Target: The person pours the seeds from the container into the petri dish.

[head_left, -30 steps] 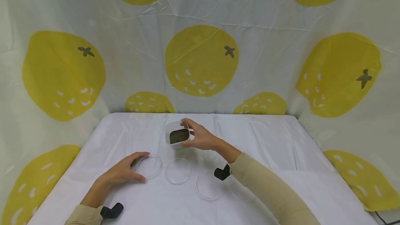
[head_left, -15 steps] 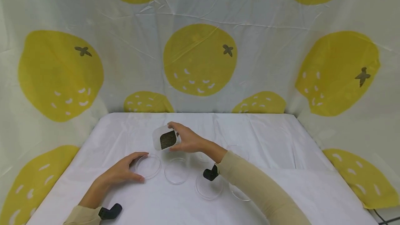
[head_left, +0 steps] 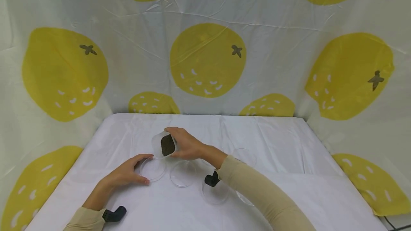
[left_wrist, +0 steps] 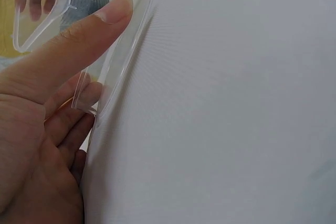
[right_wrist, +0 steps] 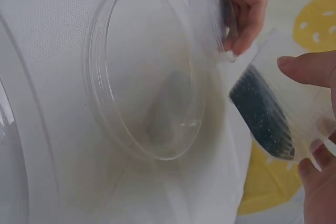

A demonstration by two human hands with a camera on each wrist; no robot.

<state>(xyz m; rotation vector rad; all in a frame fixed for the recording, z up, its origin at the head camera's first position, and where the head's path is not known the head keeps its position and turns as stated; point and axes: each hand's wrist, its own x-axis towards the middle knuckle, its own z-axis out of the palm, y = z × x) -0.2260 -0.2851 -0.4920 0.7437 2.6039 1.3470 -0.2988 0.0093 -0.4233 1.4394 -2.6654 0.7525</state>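
Note:
My left hand [head_left: 125,173] holds a clear petri dish [head_left: 154,170] on the white cloth, thumb and fingers at opposite sides of its rim. In the left wrist view the thumb [left_wrist: 79,45] lies against the dish wall [left_wrist: 123,56]. My right hand [head_left: 189,146] grips a translucent square tub [head_left: 156,143], tilted left just beyond and above that dish. Dark, fine-grained material like soil [head_left: 168,145] has slid toward one side of the tub; the right wrist view shows it as a dark mass [right_wrist: 262,114] through the wall. I cannot make out any grains falling.
Right of the held dish lies another petri dish [head_left: 183,174]. Further dishes stand to the right: one in front [head_left: 214,199], one at the back [head_left: 245,156], and one partly hidden by the right sleeve [head_left: 266,191]. A lemon-print curtain [head_left: 205,60] rises behind the table.
My right hand has carried the tub leftward to the dish by my left hand and tipped it further, shifting the dark material inside. The left hand stays in place.

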